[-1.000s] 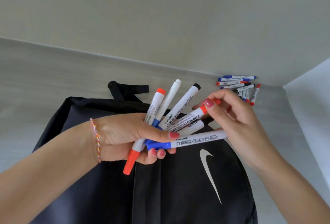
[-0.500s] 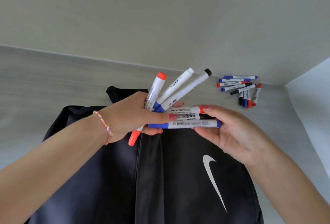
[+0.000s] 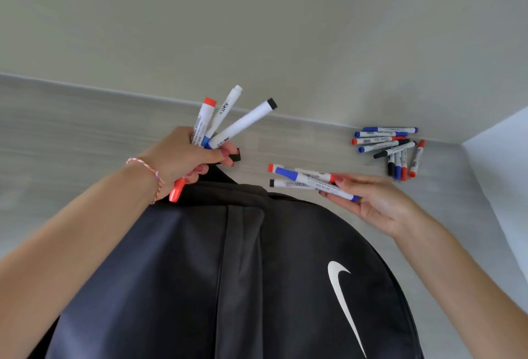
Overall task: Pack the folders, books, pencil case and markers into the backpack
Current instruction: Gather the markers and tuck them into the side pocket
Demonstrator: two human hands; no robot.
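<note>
The single fan of markers is now splitting in two: the left hand (image 3: 185, 155) is keeping three markers (image 3: 228, 121) (fanned toward the upper centre of the frame), while the right hand (image 3: 371, 201) is drawing the other three markers (image 3: 305, 180) away to the right, pinched flat above the backpack (image 3: 228, 287).

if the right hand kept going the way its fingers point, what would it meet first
The right hand points leftward across the top of the black backpack, holding three markers. Going straight on, those markers' tips would probably meet the left hand first, by its own markers, though depth is unclear.
</note>
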